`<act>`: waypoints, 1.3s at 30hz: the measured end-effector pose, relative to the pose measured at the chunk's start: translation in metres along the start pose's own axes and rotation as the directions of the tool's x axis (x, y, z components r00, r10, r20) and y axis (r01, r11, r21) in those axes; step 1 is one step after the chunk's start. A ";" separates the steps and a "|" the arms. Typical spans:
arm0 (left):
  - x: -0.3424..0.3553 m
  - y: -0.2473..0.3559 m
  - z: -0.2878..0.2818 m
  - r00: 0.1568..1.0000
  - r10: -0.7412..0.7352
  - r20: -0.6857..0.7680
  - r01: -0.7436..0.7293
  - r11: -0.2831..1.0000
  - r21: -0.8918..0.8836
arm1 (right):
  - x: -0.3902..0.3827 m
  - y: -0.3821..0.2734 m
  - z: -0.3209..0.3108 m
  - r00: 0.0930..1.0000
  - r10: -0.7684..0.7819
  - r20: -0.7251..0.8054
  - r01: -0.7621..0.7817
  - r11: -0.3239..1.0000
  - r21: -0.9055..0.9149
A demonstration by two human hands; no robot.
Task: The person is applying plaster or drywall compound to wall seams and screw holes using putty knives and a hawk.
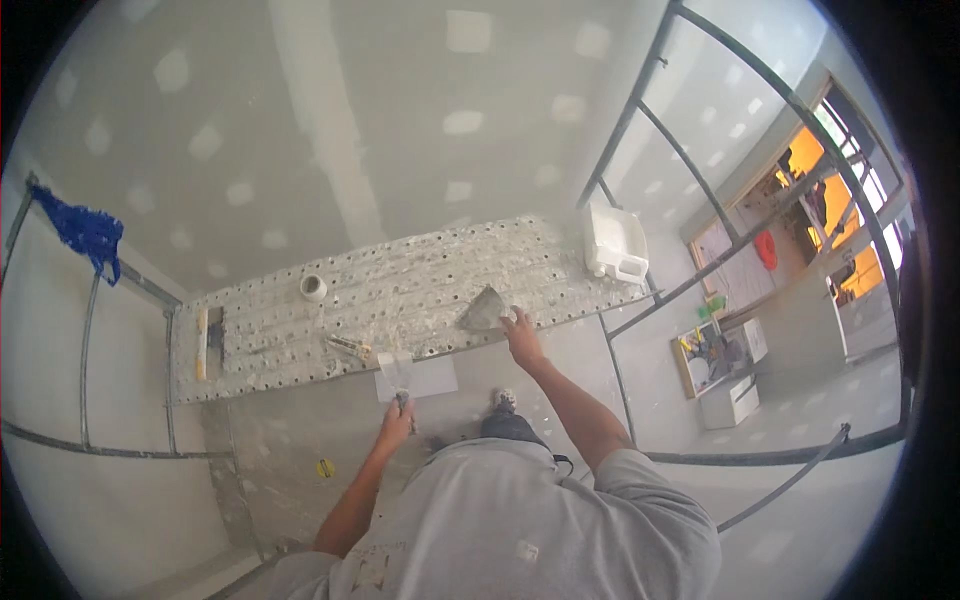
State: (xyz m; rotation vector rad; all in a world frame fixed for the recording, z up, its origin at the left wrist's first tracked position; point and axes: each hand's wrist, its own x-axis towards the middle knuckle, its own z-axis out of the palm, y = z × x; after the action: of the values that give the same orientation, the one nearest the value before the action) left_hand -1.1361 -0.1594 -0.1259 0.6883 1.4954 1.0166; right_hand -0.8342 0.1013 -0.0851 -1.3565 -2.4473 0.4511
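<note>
My left hand (pixel 396 420), near the bottom centre, is closed on the handle of a putty knife with a pale blade (pixel 395 370) pointing forward. My right hand (pixel 522 335) is closed on a wide, grey putty knife (pixel 482 312), whose blade is at the front part of a perforated scaffold plank (pixel 430 275) spattered with white compound. On the plank lie a roll of tape (pixel 313 288), some narrow tools (pixel 348 346) and a white plastic container (pixel 615 245) at the right end. A white flat piece (pixel 436 376) shows below the plank's near edge.
Metal scaffold frames (pixel 680 150) rise at both sides, with a blue cloth (pixel 80 225) over the left one. A patched drywall wall (pixel 380 120) stands behind the plank. To the right, beyond the frame, are a crate of items (pixel 700 360), white boxes (pixel 730 398) and a red object (pixel 766 250).
</note>
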 end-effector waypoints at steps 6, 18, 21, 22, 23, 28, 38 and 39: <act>0.006 0.051 0.042 0.995 0.070 0.066 -0.079 0.986 0.146 | -0.022 -0.005 0.007 0.983 0.113 -0.148 -0.115 0.993 -0.009; 0.057 0.183 0.122 0.929 0.311 0.199 -0.254 0.149 0.956 | -0.023 -0.015 -0.013 0.947 0.318 0.032 -0.320 0.941 0.111; 0.071 0.181 0.147 0.889 0.391 0.238 -0.266 0.019 0.964 | -0.019 -0.025 -0.021 0.938 0.337 0.085 -0.347 0.918 0.192; 0.078 0.179 0.155 0.889 0.389 0.243 -0.268 0.009 0.963 | -0.027 -0.028 -0.021 0.950 0.309 0.038 -0.309 0.924 0.225; 0.089 0.178 0.164 0.881 0.419 0.221 -0.241 -0.005 0.970 | -0.032 -0.028 -0.018 0.977 0.193 -0.095 -0.170 0.964 0.204; 0.153 0.215 0.127 0.900 0.390 0.194 -0.174 -0.086 0.981 | -0.047 -0.040 -0.055 0.965 0.197 -0.171 -0.132 0.934 0.332; 0.057 0.254 0.207 0.955 0.298 0.002 -0.194 0.616 0.763 | -0.005 0.058 -0.045 0.955 0.271 -0.121 -0.181 0.856 0.485; 0.053 0.245 0.213 0.981 0.193 -0.004 -0.142 0.733 0.665 | -0.011 0.060 -0.056 0.962 0.267 -0.056 -0.204 0.838 0.505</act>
State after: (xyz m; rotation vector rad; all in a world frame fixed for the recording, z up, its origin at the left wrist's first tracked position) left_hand -0.9671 0.0440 0.0691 1.3267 1.9043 0.6149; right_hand -0.7596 0.1291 -0.0604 -1.4008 -1.8795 0.9513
